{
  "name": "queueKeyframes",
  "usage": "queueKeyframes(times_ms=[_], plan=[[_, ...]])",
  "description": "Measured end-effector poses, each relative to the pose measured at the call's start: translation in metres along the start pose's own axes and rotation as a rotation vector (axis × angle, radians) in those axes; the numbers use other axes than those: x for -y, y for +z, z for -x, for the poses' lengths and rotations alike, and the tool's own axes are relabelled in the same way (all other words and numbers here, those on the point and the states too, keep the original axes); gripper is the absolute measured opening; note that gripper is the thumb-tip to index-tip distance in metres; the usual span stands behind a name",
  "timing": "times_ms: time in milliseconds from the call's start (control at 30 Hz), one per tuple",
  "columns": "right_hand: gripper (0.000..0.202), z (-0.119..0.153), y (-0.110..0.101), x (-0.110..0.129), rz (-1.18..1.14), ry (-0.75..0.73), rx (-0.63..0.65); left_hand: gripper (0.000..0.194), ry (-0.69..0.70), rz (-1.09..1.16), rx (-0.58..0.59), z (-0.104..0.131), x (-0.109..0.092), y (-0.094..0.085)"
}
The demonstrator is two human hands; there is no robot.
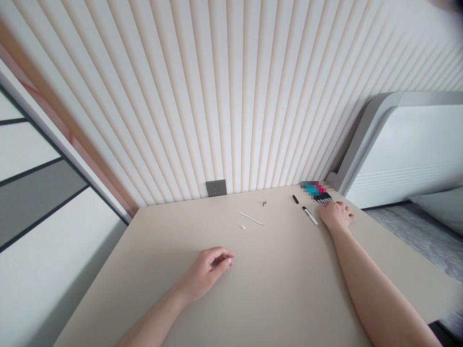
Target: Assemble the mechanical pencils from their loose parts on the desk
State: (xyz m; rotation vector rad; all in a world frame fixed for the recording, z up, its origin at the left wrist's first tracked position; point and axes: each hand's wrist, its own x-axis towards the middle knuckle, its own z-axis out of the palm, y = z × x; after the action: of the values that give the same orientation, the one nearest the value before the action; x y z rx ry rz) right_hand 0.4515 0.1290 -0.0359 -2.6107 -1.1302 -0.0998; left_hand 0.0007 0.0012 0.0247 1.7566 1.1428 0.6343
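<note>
My left hand [211, 271] rests on the near part of the table, its fingers curled and the thumb close to the fingertips. I see nothing held in it. Farther off, my right hand [337, 215] lies palm down with its fingers somewhat apart, just in front of a pack of pens [323, 198] whose upper part is blurred out. To its left lies a white pen barrel [310, 216] with a black end. A black pen cap [295, 199] is beyond that. Near the table's middle are a thin white rod [251, 218] and a small white piece [242, 227].
Small dark metallic bits [264, 203] lie toward the back of the beige table [282, 289]. A ribbed wall [217, 96] with a grey socket [216, 188] stands behind it. On the right is a bed with a pale headboard [408, 149]; on the left, a white panelled cabinet [47, 231].
</note>
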Motion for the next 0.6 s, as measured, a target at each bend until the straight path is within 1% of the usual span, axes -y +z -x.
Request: queueKeyframes(times_ms=[133,600], plan=[[0.043,0.0014,-0.0023,0.0018,-0.010,0.002,-0.015,0.025,0.003,0.001,0.003,0.0001,0.0012,0.0001],[0.043,0.0033,-0.0042,0.0044,-0.021,-0.001,0.011,0.026,0.012,-0.010,0.001,0.0001,0.0010,0.0006]])
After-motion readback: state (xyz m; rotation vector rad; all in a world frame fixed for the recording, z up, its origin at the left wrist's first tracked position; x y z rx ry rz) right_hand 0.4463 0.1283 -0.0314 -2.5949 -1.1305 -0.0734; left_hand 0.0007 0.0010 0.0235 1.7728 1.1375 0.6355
